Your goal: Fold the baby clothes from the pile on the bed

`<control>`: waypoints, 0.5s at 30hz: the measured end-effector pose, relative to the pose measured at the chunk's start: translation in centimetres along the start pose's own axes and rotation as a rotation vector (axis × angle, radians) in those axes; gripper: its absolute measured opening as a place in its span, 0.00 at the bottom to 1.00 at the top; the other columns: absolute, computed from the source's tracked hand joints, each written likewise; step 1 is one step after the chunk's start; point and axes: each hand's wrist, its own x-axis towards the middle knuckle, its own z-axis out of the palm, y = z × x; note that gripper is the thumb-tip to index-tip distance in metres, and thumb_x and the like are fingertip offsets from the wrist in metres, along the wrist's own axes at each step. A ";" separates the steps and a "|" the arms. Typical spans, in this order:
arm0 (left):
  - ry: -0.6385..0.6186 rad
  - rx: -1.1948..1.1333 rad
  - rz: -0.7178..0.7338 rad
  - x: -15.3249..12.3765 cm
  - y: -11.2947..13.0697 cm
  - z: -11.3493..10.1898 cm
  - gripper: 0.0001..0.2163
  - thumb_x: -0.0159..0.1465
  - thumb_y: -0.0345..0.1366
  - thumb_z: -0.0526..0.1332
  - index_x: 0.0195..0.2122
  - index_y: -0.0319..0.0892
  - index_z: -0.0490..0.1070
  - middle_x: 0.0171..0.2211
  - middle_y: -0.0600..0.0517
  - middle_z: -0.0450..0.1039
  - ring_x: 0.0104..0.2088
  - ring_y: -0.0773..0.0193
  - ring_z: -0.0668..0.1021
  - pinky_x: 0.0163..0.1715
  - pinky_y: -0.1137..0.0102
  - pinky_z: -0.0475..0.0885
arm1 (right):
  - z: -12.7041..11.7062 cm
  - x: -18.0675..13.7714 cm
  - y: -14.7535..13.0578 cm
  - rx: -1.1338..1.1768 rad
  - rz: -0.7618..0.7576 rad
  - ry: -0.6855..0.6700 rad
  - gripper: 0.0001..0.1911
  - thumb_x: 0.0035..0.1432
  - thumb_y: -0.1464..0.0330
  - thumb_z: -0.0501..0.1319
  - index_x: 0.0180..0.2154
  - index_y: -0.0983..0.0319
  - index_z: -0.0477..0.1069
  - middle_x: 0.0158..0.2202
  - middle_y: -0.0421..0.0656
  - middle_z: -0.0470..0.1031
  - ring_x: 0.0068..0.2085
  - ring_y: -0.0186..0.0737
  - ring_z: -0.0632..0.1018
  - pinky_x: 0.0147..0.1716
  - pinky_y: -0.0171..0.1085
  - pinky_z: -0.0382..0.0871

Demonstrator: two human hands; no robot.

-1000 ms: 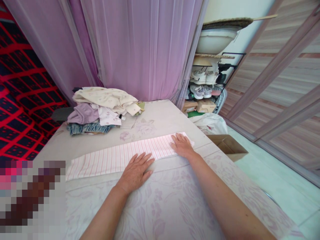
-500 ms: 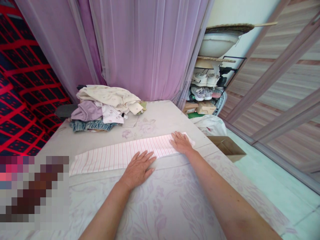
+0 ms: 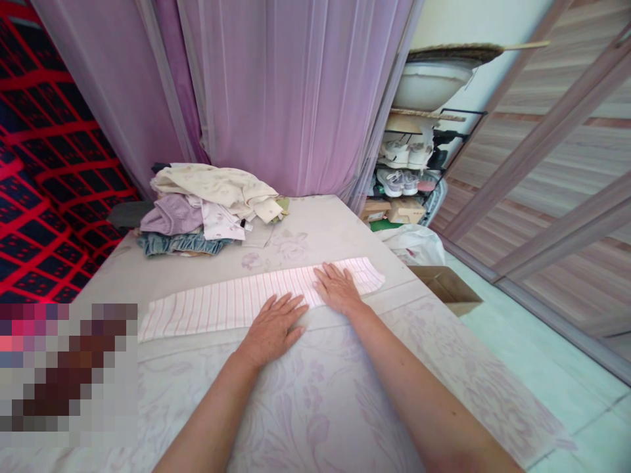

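Note:
A long pink-and-white striped cloth (image 3: 217, 303) lies folded into a narrow strip across the bed (image 3: 320, 401). My left hand (image 3: 271, 328) rests flat on its near edge around the middle, fingers spread. Just to the right, my right hand (image 3: 338, 289) lies flat on the cloth with its fingers stretched out. The two hands are close together, almost touching. Neither hand grips anything.
A pile of clothes (image 3: 207, 207) sits at the bed's far left, in front of purple curtains (image 3: 286, 92). Right of the bed are a cardboard box (image 3: 446, 286), a white bag (image 3: 414, 243) and a shoe rack (image 3: 409, 171). A red-and-black patterned fabric (image 3: 44, 164) hangs left.
My right hand has slid left along the striped cloth from its right end toward my left hand. The left hand has barely moved.

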 end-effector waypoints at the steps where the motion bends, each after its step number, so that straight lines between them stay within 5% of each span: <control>1: 0.027 -0.054 0.000 0.0 -0.2 0.0 0.20 0.66 0.45 0.53 0.59 0.52 0.64 0.63 0.54 0.59 0.64 0.54 0.59 0.63 0.50 0.49 | -0.2 0.0 0.0 0.001 0.001 -0.004 0.28 0.67 0.56 0.40 0.64 0.56 0.54 0.68 0.47 0.49 0.67 0.47 0.50 0.61 0.58 0.40; 5: 0.276 -0.409 -0.112 0.1 -1.4 0.2 0.16 0.67 0.42 0.50 0.49 0.45 0.72 0.52 0.50 0.73 0.55 0.59 0.72 0.59 0.57 0.61 | -0.8 -0.3 -1.0 0.017 0.017 0.030 0.27 0.67 0.57 0.40 0.63 0.57 0.55 0.66 0.49 0.52 0.66 0.48 0.53 0.61 0.60 0.40; 9: 0.531 -0.576 -0.324 0.0 -3.0 -0.3 0.16 0.65 0.42 0.51 0.46 0.42 0.73 0.47 0.48 0.76 0.50 0.60 0.76 0.54 0.61 0.67 | -0.3 -0.6 -2.8 0.049 -0.001 0.094 0.27 0.67 0.56 0.40 0.63 0.56 0.55 0.67 0.48 0.51 0.66 0.47 0.52 0.61 0.58 0.38; 11: 0.517 -0.498 -0.330 -0.2 -3.5 -0.9 0.16 0.64 0.40 0.52 0.47 0.43 0.73 0.48 0.49 0.76 0.50 0.60 0.75 0.54 0.61 0.67 | 0.2 -0.7 -3.5 0.054 -0.024 0.085 0.27 0.67 0.55 0.41 0.63 0.55 0.55 0.67 0.47 0.50 0.66 0.48 0.51 0.61 0.58 0.38; 15: 0.279 -0.208 -0.220 -0.6 -3.4 -1.5 0.18 0.62 0.40 0.58 0.53 0.45 0.70 0.55 0.48 0.71 0.57 0.55 0.69 0.59 0.55 0.60 | 1.0 -0.5 -3.9 0.049 -0.027 0.064 0.28 0.66 0.54 0.42 0.64 0.54 0.54 0.67 0.47 0.50 0.67 0.48 0.50 0.61 0.59 0.37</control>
